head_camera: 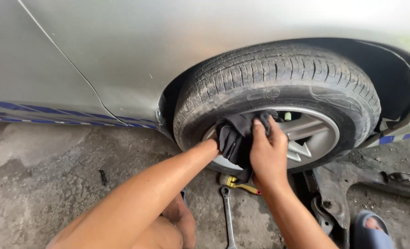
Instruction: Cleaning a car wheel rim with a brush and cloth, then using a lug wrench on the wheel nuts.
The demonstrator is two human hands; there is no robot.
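Crouched beside a silver car body panel point(122, 50) with a blue stripe along its lower edge, facing a black rubber tyre point(279, 74) mounted on a silver spoked alloy wheel point(313, 131) inside the wheel arch. Right hand point(268, 154) laid flat over a dark crumpled cloth point(235, 136), fingers close together and pressing the cloth against the left part of the wheel face, fingertips up near the rim. Left hand point(213, 144) mostly hidden behind the cloth at its left edge; only the wrist shows, so cannot tell whether its fingers are spread or curled, though apparently gripping the fabric. Cloth bunched between both hands, covering the hub area and hanging down toward the bottom of the wheel. Small pale valve cap point(287, 116) visible at the upper rim, just right of the cloth.

On the rough grey concrete floor point(39, 175) below the wheel: a long steel combination spanner point(228, 216) lying roughly lengthwise toward the camera, its ring end near the tyre, and a yellow-handled tool point(242, 186) just beside it, partly under the cloth. A small black fragment point(103, 177) farther left on the floor. Dark metal suspension part point(352, 180) lying to the right of the wheel, and a blue sandal point(370, 230) on a foot at the lower right.
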